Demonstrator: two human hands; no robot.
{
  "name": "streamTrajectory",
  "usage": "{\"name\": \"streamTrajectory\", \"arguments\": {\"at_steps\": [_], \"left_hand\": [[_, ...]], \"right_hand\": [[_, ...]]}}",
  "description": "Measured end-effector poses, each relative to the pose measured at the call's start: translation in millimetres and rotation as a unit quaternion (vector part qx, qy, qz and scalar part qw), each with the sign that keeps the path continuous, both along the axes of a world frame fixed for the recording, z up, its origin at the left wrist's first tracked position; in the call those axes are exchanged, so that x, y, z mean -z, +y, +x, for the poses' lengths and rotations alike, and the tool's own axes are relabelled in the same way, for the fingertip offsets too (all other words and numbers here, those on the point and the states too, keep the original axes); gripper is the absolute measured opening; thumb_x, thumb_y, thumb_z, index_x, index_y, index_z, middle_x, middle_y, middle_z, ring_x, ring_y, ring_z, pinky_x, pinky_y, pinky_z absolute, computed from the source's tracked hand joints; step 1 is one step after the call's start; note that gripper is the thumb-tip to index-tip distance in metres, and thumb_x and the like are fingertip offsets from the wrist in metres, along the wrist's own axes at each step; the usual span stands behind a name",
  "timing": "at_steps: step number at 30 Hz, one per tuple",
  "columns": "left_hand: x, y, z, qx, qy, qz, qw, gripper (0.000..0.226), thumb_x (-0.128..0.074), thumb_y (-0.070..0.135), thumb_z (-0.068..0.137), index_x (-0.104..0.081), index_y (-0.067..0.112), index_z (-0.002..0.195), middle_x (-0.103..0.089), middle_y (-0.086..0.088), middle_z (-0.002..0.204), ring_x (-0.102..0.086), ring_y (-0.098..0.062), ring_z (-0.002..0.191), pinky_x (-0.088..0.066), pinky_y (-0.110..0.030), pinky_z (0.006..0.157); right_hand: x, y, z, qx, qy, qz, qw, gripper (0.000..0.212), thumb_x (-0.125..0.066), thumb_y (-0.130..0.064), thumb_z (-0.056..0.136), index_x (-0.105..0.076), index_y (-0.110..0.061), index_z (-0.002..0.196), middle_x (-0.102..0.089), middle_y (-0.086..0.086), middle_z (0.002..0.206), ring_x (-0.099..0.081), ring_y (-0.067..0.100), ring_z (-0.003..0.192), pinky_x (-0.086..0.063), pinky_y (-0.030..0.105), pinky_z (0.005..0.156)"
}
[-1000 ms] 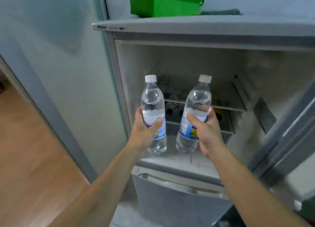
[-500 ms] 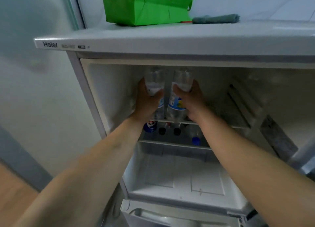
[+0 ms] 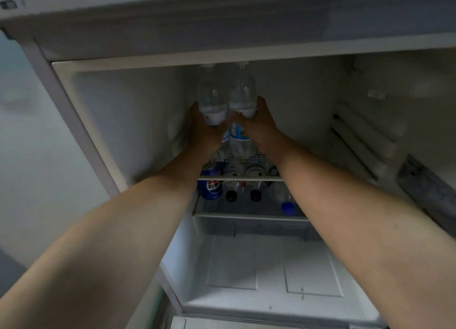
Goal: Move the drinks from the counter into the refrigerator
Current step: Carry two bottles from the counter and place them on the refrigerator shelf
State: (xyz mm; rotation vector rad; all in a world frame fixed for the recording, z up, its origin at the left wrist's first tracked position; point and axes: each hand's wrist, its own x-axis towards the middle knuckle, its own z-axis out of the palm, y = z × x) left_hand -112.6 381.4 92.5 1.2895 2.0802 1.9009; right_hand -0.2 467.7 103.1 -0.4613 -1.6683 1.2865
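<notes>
Both bottles have travelled from in front of the open refrigerator (image 3: 74, 121) to deep inside it, and my arms are now stretched well into the upper compartment. Left hand (image 3: 204, 128) grasps the left water bottle (image 3: 212, 101) around its lower body; right hand (image 3: 259, 123) grasps the right water bottle (image 3: 243, 94) likewise — the two bottles stand upright, side by side and nearly touching, at the far end of the wire shelf (image 3: 240, 178). Their bases appear to be at or just above the shelf; whether they already bear on it I cannot tell. On the level below lie a blue cola can (image 3: 209, 186) at the left, dark-capped bottles (image 3: 243, 193) at the centre and a blue-capped bottle (image 3: 283, 198) at the right — drinks already stowed. As I judge it, this pair is all but placed; letting go and withdrawing remain, and any drinks left on the counter are out of view.
</notes>
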Motion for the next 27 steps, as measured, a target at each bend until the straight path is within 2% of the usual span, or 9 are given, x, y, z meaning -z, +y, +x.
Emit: {"name": "streamTrajectory", "arguments": {"at_steps": [3, 5, 6, 9, 14, 20, 23, 25, 27], "left_hand": [[1.4, -2.5, -6.1, -0.053, 0.065, -0.150, 0.985, 0.089, -0.082, 0.038, 0.075, -0.030, 0.016, 0.144, -0.057, -0.003, 0.132, -0.062, -0.021, 0.110, -0.044, -0.023, 0.071], [2.8, 0.1, -11.2, -0.095, 0.108, -0.209, 0.967, 0.087, -0.080, 0.042, 0.076, -0.030, 0.017, 0.144, -0.057, -0.007, 0.133, -0.062, -0.028, 0.110, -0.043, -0.029, 0.071], [3.2, 3.2, -13.1, -0.110, 0.112, -0.214, 0.964, 0.085, -0.079, 0.041, 0.077, -0.031, 0.017, 0.143, -0.057, -0.008, 0.134, -0.061, -0.029, 0.112, -0.043, -0.030, 0.072], [4.1, 16.8, -16.9, -0.127, 0.100, -0.203, 0.966, 0.080, -0.079, 0.034, 0.079, -0.033, 0.016, 0.142, -0.056, -0.010, 0.136, -0.059, -0.031, 0.118, -0.042, -0.032, 0.077], [1.8, 41.9, -26.1, -0.134, 0.057, -0.184, 0.972, 0.074, -0.076, 0.026, 0.084, -0.034, 0.013, 0.143, -0.054, -0.015, 0.135, -0.057, -0.034, 0.120, -0.045, -0.036, 0.084], [3.9, 65.2, -35.7, -0.120, 0.000, -0.114, 0.986, 0.054, -0.074, 0.009, 0.085, -0.045, 0.011, 0.130, -0.056, -0.013, 0.132, -0.057, -0.031, 0.120, -0.039, -0.030, 0.083], [4.9, 71.0, -39.8, -0.080, -0.050, -0.083, 0.992, 0.047, -0.063, 0.005, 0.093, -0.044, 0.011, 0.135, -0.054, -0.014, 0.136, -0.054, -0.022, 0.115, -0.039, -0.027, 0.086], [8.0, 66.1, -39.7, -0.061, -0.061, -0.087, 0.992, 0.040, -0.055, 0.008, 0.099, -0.043, 0.012, 0.137, -0.053, -0.014, 0.138, -0.051, -0.017, 0.107, -0.039, -0.025, 0.088], [17.8, 58.8, -36.7, -0.067, -0.033, -0.127, 0.989, 0.050, -0.062, 0.007, 0.094, -0.043, 0.009, 0.139, -0.053, -0.015, 0.139, -0.054, -0.025, 0.115, -0.046, -0.035, 0.097]], "right_hand": [[8.2, 1.1, 12.2, 0.022, -0.138, 0.029, 0.990, 0.048, -0.087, -0.024, 0.072, -0.060, -0.029, 0.111, -0.068, -0.010, 0.105, -0.064, 0.005, 0.092, -0.053, 0.020, 0.074], [20.5, 6.2, 15.8, 0.044, -0.251, 0.065, 0.965, 0.039, -0.087, -0.035, 0.069, -0.058, -0.036, 0.094, -0.066, -0.010, 0.099, -0.065, 0.015, 0.097, -0.051, 0.025, 0.074], [25.3, 8.5, 14.0, 0.055, -0.276, 0.066, 0.957, 0.044, -0.087, -0.038, 0.068, -0.059, -0.032, 0.100, -0.067, -0.005, 0.107, -0.065, 0.020, 0.103, -0.053, 0.029, 0.079], [26.8, 12.3, 0.3, 0.093, -0.272, 0.031, 0.957, 0.076, -0.087, -0.037, 0.070, -0.049, -0.015, 0.131, -0.061, 0.008, 0.131, -0.061, 0.026, 0.115, -0.051, 0.035, 0.092], [26.0, 23.3, -25.2, 0.129, -0.284, 0.026, 0.950, 0.072, -0.081, -0.034, 0.079, -0.045, -0.010, 0.136, -0.059, 0.012, 0.134, -0.060, 0.030, 0.119, -0.051, 0.039, 0.096], [26.6, 40.1, -44.9, 0.153, -0.297, 0.038, 0.942, 0.069, -0.078, -0.029, 0.083, -0.043, -0.006, 0.138, -0.056, 0.015, 0.136, -0.056, 0.032, 0.123, -0.048, 0.038, 0.098], [30.4, 46.2, -47.7, 0.150, -0.298, 0.038, 0.942, 0.065, -0.076, -0.023, 0.085, -0.043, -0.005, 0.138, -0.055, 0.015, 0.137, -0.056, 0.032, 0.123, -0.047, 0.035, 0.095], [33.1, 45.4, -48.6, 0.150, -0.298, 0.038, 0.942, 0.062, -0.075, -0.021, 0.087, -0.043, -0.005, 0.138, -0.055, 0.016, 0.137, -0.055, 0.033, 0.123, -0.047, 0.036, 0.094], [33.5, 42.9, -47.8, 0.155, -0.315, 0.038, 0.936, 0.059, -0.073, -0.019, 0.088, -0.043, -0.004, 0.137, -0.054, 0.017, 0.138, -0.054, 0.034, 0.124, -0.046, 0.036, 0.096]]}}
